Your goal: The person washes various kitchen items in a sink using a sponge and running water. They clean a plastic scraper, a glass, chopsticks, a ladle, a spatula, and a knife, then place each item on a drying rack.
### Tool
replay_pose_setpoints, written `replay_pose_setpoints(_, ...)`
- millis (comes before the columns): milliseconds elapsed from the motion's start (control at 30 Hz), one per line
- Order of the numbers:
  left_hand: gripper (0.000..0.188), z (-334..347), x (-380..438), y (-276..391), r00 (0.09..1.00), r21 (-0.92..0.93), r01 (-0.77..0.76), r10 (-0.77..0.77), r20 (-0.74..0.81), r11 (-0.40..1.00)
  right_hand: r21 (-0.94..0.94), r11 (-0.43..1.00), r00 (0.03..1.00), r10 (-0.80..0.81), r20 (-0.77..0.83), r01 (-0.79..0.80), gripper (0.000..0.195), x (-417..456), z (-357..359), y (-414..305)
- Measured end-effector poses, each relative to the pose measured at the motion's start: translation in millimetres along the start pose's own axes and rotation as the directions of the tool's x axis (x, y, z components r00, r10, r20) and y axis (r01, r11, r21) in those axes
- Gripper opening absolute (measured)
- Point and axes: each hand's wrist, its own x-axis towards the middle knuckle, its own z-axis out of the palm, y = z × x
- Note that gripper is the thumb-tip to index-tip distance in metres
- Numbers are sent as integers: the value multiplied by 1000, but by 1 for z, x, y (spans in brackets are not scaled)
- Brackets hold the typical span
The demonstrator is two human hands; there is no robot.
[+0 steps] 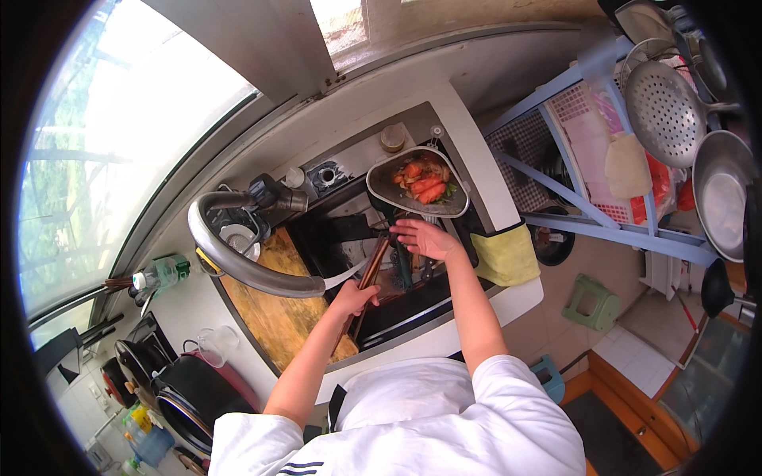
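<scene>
My left hand (356, 296) grips a bundle of reddish-brown chopsticks (377, 259) over the dark sink (387, 312). A stream of water (345, 276) runs from the curved metal faucet (256, 279) towards the chopsticks. My right hand (425, 239) is held near their far ends, fingers extended and nothing in it. Below it in the sink lie utensils, among them one with a dark green handle (405, 268); some are partly hidden by my hand and arm. Beyond my right hand, a triangular strainer basket (381, 201) holds red and green food scraps (425, 181).
A wooden cutting board (271, 303) covers the sink's left part. A yellow cloth (506, 256) hangs over the right counter edge. To the right stands a blue rack (553, 163) with a perforated skimmer (667, 113) hanging; a green stool (590, 302) is on the floor.
</scene>
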Motion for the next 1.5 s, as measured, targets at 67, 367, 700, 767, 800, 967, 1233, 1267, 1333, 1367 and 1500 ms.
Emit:
replay_pose_setpoints(67, 34, 1, -5, 17, 999, -52, 30, -29, 13, 998, -670, 739, 861, -293, -415, -71, 43, 35, -60, 16)
replay_pose_setpoints(367, 36, 4, -3, 0, 992, -692, 73, 18, 124, 718, -700, -478, 736, -669, -101, -530, 34, 81, -65, 54)
replay_pose_setpoints(700, 28, 15, 7, -17, 989, -745, 134, -46, 138, 654, -689, -470, 805, -516, -294, -552, 28, 83, -54, 58)
replay_pose_setpoints(767, 28, 17, 5, -18, 989, -741, 137, -53, 136, 657, -669, -492, 827, -402, -394, -558, 28, 86, -44, 45)
replay_pose_setpoints(800, 28, 18, 5, -18, 989, -737, 141, -53, 142, 661, -658, -501, 827, -344, -445, -562, 28, 86, -44, 42)
replay_pose_setpoints(967, 27, 20, 1, -15, 984, -730, 160, -52, 169, 665, -606, -478, 769, -460, -444, -636, 27, 75, -44, 62)
replay_pose_setpoints(1233, 25, 28, -5, -11, 983, -719, 172, -74, 166, 673, -602, -613, 859, -361, -364, -512, 18, 23, -7, 58)
replay_pose_setpoints(1267, 21, 29, -6, -9, 983, -730, 174, -70, 171, 661, -606, -573, 832, -430, -351, -552, 17, 11, -2, 57)
replay_pose_setpoints(1333, 19, 34, -6, -1, 986, -714, 156, -67, 151, 682, -610, -476, 761, -527, -378, -633, 16, -19, 20, 49)
replay_pose_setpoints(1367, 20, 37, -6, 1, 988, -711, 146, -66, 139, 688, -608, -424, 724, -549, -417, -672, 14, -38, 42, 42)
replay_pose_setpoints(1500, 33, 53, -6, 22, 993, -736, 88, -2, 117, 671, -718, -218, 648, -649, -400, -661, 20, -96, 112, 42)
